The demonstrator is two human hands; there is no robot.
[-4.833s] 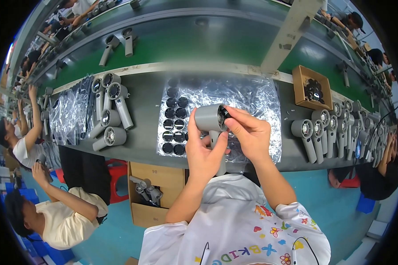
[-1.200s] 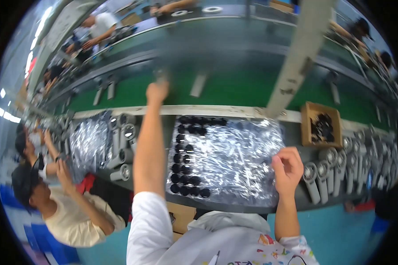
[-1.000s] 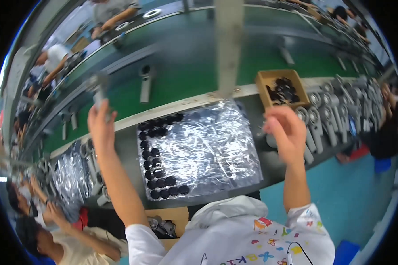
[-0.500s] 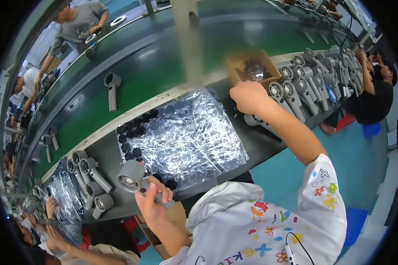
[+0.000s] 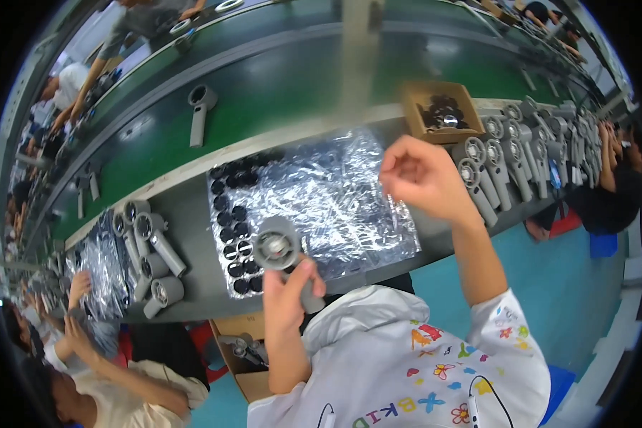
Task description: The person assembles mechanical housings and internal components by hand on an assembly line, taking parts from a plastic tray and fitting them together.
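Note:
My left hand (image 5: 287, 296) is wrapped round the handle of a grey handheld fan (image 5: 277, 239), with its round head tilted up over the near part of a clear plastic sheet (image 5: 324, 203). Rows of round black caps (image 5: 228, 217) lie along the sheet's left side. Above the sheet's right edge, my right hand (image 5: 424, 178) has its fingers curled together. Whatever they may hold is hidden. Beyond that hand stands an open cardboard box (image 5: 446, 135) with more black caps inside.
Many grey fans (image 5: 510, 153) stand crowded at the right, several more (image 5: 157, 246) at the left beside another plastic sheet. A lone fan (image 5: 198, 118) lies on the green conveyor (image 5: 264, 100). Below the bench is a carton (image 5: 239, 328) with grey parts. Co-workers sit on both sides.
My right hand has drawn back from the cardboard box toward the sheet, its fingers now curled. My left hand has brought the fan rightward over the sheet. The whole view has shifted slightly.

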